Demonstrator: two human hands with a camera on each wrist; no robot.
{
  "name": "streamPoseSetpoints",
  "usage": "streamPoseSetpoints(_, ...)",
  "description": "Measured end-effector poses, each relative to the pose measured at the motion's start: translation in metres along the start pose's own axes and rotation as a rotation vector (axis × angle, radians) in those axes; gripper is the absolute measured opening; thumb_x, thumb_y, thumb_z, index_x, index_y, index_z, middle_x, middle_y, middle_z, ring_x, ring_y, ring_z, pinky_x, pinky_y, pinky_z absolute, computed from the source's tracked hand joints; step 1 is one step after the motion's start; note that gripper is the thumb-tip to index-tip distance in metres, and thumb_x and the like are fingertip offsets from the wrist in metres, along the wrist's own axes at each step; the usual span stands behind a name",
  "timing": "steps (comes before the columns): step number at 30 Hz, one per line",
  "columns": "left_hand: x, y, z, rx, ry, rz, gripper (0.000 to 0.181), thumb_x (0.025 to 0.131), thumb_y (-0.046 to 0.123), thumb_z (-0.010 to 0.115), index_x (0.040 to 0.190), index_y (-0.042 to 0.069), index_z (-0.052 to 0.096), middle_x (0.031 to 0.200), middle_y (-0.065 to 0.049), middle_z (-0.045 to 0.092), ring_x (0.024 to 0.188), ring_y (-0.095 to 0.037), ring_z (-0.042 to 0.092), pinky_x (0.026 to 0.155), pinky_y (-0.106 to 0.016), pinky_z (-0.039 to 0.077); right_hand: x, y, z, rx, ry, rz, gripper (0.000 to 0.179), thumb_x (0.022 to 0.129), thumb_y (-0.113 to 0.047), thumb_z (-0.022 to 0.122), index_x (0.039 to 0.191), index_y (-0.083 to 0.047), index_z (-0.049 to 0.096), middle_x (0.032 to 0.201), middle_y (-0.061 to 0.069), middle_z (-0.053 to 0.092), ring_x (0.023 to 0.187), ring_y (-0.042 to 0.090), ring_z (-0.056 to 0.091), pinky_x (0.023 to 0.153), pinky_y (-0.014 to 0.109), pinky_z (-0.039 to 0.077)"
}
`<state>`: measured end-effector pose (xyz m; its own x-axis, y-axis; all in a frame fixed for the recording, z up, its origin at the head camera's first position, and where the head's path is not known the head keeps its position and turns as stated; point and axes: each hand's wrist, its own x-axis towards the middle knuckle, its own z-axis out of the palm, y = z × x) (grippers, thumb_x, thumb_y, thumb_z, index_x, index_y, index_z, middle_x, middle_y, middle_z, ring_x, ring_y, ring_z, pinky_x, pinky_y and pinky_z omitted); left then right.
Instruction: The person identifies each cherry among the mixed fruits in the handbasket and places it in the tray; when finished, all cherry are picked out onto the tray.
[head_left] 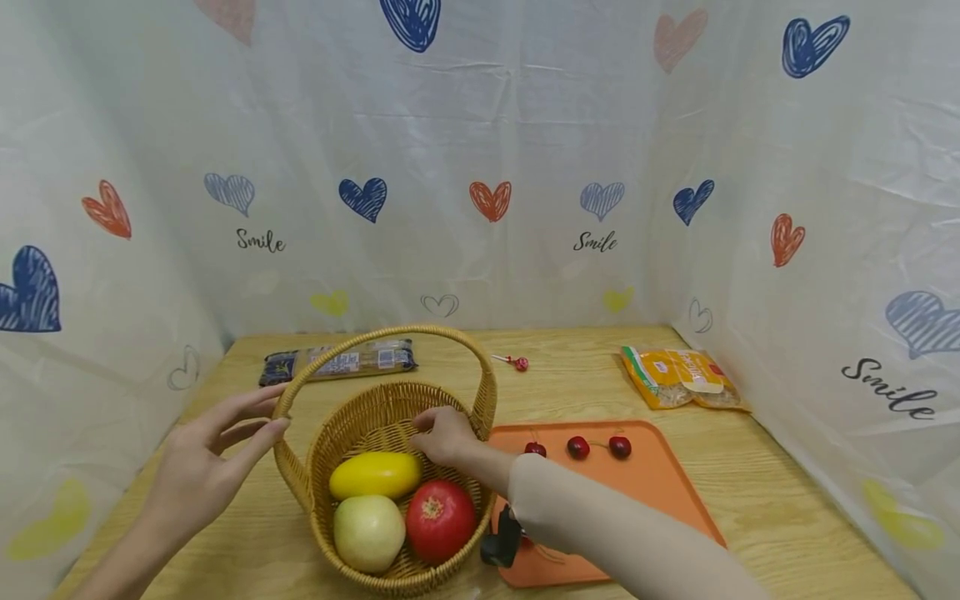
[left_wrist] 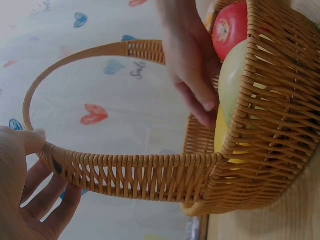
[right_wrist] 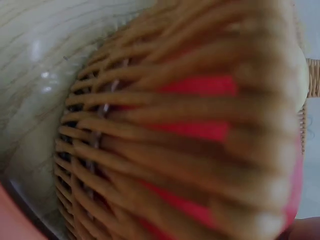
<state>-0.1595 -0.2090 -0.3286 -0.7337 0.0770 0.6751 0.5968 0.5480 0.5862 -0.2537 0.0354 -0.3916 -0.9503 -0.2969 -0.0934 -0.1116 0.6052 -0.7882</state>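
Observation:
A wicker basket (head_left: 405, 583) with a tall arched handle stands on the table in the head view. Inside it lie a yellow oblong fruit (head_left: 375, 476), a pale green apple-like fruit (head_left: 368, 533) and a red pomegranate (head_left: 440, 522). At the left side of the handle, my left hand (head_left: 198, 462) holds it lightly, thumb on one face and fingers behind, as the left wrist view shows. My right hand (head_left: 448, 437) reaches over the rim into the basket, fingers pointing down beside the yellow fruit; nothing shows in its grasp. In the right wrist view, basket weave (right_wrist: 190, 110) fills the frame.
An orange tray (head_left: 645, 492) with several cherries (head_left: 578, 447) lies right of the basket, partly under my right sleeve. Behind are a long packet (head_left: 360, 360), a lollipop (head_left: 520, 363) and an orange bag (head_left: 678, 377). Heart-printed curtains enclose the table (head_left: 555, 392).

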Motion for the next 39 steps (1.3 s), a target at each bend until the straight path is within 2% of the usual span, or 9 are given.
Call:
streamPoseSetpoints(3, 0.0, 0.0, 0.0, -0.002, -0.001, 0.001, 0.044, 0.078, -0.016, 0.067, 0.118, 0.0, 0.062, 0.107, 0.017, 0.062, 0.091, 0.0, 0.06, 0.079, -0.011, 0.053, 0.002, 0.001, 0.0, -0.064, 0.011, 0.015, 0.025, 0.084, -0.009, 0.07, 0.109, -0.003, 0.069, 0.104, 0.008, 0.065, 0.101, 0.025, 0.06, 0.078, 0.032, 0.057)
streamPoseSetpoints(8, 0.0, 0.0, 0.0, -0.006, 0.001, 0.008, 0.044, 0.077, -0.017, 0.067, 0.118, -0.002, 0.062, 0.107, 0.017, 0.062, 0.092, 0.0, 0.06, 0.079, -0.012, 0.053, 0.002, 0.003, 0.0, -0.149, -0.014, 0.035, 0.018, 0.081, -0.007, 0.072, 0.099, -0.006, 0.073, 0.099, 0.004, 0.067, 0.1, 0.025, 0.06, 0.075, 0.031, 0.058)
streamPoseSetpoints(15, 0.0, -0.002, 0.0, -0.015, -0.003, 0.028, 0.046, 0.076, -0.02, 0.066, 0.118, -0.003, 0.062, 0.107, 0.017, 0.063, 0.092, 0.0, 0.06, 0.079, -0.012, 0.054, 0.001, 0.008, 0.001, -0.154, -0.025, 0.011, 0.019, 0.076, 0.002, 0.075, 0.094, -0.005, 0.074, 0.099, 0.006, 0.068, 0.103, 0.028, 0.059, 0.076, 0.033, 0.058)
streamPoseSetpoints(19, 0.001, -0.002, 0.0, -0.02, -0.009, 0.031, 0.046, 0.076, -0.02, 0.066, 0.119, -0.003, 0.061, 0.108, 0.017, 0.063, 0.092, 0.0, 0.061, 0.08, -0.013, 0.054, 0.002, 0.012, 0.002, -0.144, -0.014, 0.0, 0.018, 0.073, 0.004, 0.076, 0.089, -0.005, 0.074, 0.095, 0.005, 0.068, 0.097, 0.025, 0.061, 0.072, 0.029, 0.058)
streamPoseSetpoints(27, 0.001, -0.002, 0.0, -0.016, -0.005, 0.025, 0.046, 0.076, -0.02, 0.066, 0.119, -0.004, 0.061, 0.108, 0.018, 0.062, 0.092, 0.001, 0.06, 0.08, -0.012, 0.053, 0.002, 0.015, 0.003, -0.015, 0.019, 0.017, 0.018, 0.072, 0.004, 0.077, 0.088, -0.002, 0.073, 0.081, 0.002, 0.065, 0.077, 0.016, 0.058, 0.059, 0.025, 0.054)
streamPoseSetpoints(30, 0.001, -0.002, 0.0, -0.014, -0.006, 0.019, 0.046, 0.076, -0.02, 0.066, 0.119, -0.004, 0.061, 0.108, 0.018, 0.062, 0.093, 0.001, 0.06, 0.081, -0.012, 0.053, 0.0, 0.014, 0.004, 0.129, 0.007, 0.062, 0.016, 0.075, 0.006, 0.074, 0.09, 0.001, 0.07, 0.08, 0.005, 0.063, 0.073, 0.018, 0.063, 0.06, 0.027, 0.059)
streamPoseSetpoints(34, 0.001, -0.001, 0.0, -0.012, -0.005, 0.019, 0.045, 0.076, -0.02, 0.066, 0.118, -0.004, 0.061, 0.108, 0.019, 0.062, 0.092, 0.001, 0.06, 0.08, -0.012, 0.053, -0.001, 0.011, 0.004, 0.29, -0.009, 0.107, 0.016, 0.08, 0.007, 0.069, 0.095, 0.004, 0.067, 0.08, 0.007, 0.06, 0.069, 0.028, 0.068, 0.059, 0.031, 0.062)
streamPoseSetpoints(39, 0.0, -0.002, 0.0, -0.011, -0.002, 0.026, 0.045, 0.076, -0.02, 0.066, 0.118, -0.005, 0.061, 0.107, 0.019, 0.062, 0.092, 0.002, 0.06, 0.08, -0.012, 0.053, -0.003, 0.01, 0.0, 0.309, -0.007, 0.083, 0.016, 0.082, 0.006, 0.067, 0.097, 0.003, 0.068, 0.086, 0.007, 0.061, 0.072, 0.031, 0.068, 0.063, 0.033, 0.062)
